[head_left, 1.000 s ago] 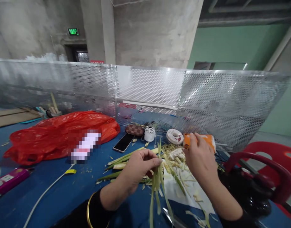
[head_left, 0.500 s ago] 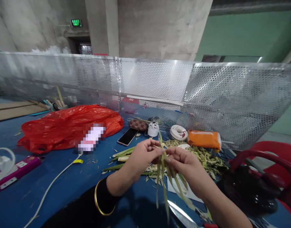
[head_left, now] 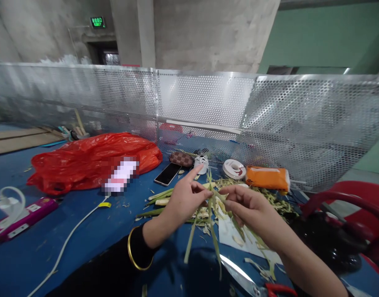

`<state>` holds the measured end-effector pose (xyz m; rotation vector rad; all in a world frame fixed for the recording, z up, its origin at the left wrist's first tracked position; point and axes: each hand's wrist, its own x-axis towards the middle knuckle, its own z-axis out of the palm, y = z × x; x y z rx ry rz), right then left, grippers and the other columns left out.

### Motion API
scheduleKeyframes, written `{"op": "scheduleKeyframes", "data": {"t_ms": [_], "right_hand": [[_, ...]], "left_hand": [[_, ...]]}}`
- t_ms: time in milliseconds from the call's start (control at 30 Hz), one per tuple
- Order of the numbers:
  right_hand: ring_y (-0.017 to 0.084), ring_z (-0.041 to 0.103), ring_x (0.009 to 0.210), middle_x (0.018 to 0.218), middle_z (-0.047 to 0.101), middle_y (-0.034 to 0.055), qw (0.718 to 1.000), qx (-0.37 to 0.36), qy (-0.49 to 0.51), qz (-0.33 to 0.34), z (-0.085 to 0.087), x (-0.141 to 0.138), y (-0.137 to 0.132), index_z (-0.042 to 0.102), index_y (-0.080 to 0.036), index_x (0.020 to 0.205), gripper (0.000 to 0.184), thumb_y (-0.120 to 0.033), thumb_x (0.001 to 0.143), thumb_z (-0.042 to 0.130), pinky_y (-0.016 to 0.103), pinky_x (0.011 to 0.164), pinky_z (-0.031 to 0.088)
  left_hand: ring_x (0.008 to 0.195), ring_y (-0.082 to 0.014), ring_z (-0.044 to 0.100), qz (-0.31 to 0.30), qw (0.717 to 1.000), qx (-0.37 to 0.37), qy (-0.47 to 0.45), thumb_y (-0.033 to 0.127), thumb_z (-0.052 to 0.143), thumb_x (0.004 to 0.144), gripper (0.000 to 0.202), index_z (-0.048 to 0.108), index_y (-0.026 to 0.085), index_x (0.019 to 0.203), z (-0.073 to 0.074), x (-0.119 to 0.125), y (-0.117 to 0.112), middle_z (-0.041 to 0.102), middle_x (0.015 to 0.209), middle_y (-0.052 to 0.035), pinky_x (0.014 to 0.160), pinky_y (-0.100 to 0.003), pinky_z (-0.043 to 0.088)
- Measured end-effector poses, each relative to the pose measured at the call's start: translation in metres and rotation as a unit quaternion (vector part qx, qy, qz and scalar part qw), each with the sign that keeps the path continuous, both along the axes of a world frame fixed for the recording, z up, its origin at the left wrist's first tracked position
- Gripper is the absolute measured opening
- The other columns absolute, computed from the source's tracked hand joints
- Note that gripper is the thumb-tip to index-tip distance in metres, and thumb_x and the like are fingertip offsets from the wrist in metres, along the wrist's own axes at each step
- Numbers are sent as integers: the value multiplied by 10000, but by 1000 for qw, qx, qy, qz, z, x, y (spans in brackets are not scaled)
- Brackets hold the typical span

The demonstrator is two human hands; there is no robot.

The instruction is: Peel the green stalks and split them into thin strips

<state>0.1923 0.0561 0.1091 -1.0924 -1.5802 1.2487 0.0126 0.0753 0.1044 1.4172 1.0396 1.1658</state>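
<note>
Your right hand (head_left: 251,208) has left the orange pack (head_left: 267,178) and now joins your left hand (head_left: 184,200). Both are pinched shut on the green strips (head_left: 210,183).

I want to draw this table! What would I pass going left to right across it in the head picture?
Purple box → red plastic bag → phone → white tape roll → orange packet → red chair. In front, left hand and right hand pinch green leaf strips.
</note>
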Motion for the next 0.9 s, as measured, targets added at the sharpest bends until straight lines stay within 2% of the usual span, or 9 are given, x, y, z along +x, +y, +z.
{"op": "scheduleKeyframes", "data": {"t_ms": [167,267,367,433,567,633,733,800,900], "right_hand": [[40,363,373,540,509,-73,989,-79,112,48,1,1,0,667,-179,992,287,-303,737,712,185,380,280],[44,361,358,473,497,-68,978,-128,157,52,-1,1,3,713,-170,909,227,-286,714,728,177,366,288],[50,399,362,470,530,-45,964,-172,197,49,-2,2,6,733,-151,838,187,-282,704,728,169,367,332],[52,445,390,572,618,-11,952,-201,224,46,-2,3,8,736,-152,866,188,-254,710,711,162,379,370],[72,580,546,995,711,75,936,-240,257,27,1,6,10,716,-157,967,235,-221,764,615,155,456,464],[97,621,614,1106,686,104,944,-220,247,15,1,6,13,691,-155,995,256,-275,826,540,183,508,506],[149,654,687,1088,680,134,956,-183,228,-22,-5,7,21,650,-164,976,317,-420,867,497,244,559,533],[157,644,669,999,685,105,960,-140,222,-93,-11,8,27,627,-186,949,317,-472,816,589,252,537,512],[119,553,574,704,620,-1,975,1,138,-172,-18,8,28,616,-194,799,265,-430,737,720,222,522,435]], "left_hand": [[524,-89,528,-105,993,-13,60,125,566,733,393,679,148,1109,-4,0,0,580,661,19,532,-224,439],[507,-84,520,-153,983,-71,67,136,592,703,258,705,125,935,-6,2,-2,596,668,9,503,-216,427],[536,-89,535,-196,974,-110,38,221,654,712,190,699,138,877,-10,3,-3,646,747,-20,496,-211,425],[554,-89,543,-220,968,-121,19,272,672,732,196,708,146,878,-13,3,-4,682,795,-45,493,-202,405],[544,-93,561,-222,959,-174,-25,270,688,743,188,721,139,874,-20,5,-4,707,756,-73,480,-195,363],[530,-100,572,-206,952,-220,-47,255,696,736,145,719,131,808,-22,7,-3,698,700,-70,491,-205,380],[533,-102,581,-192,934,-289,-87,236,701,734,130,715,113,776,-25,11,-1,697,711,-74,526,-218,428],[531,-93,577,-180,922,-316,-131,211,691,744,130,712,96,802,-26,12,1,696,737,-78,545,-218,450],[544,-86,588,-141,914,-321,-202,185,674,767,137,707,86,856,-24,13,2,696,773,-74,554,-208,462]]}}
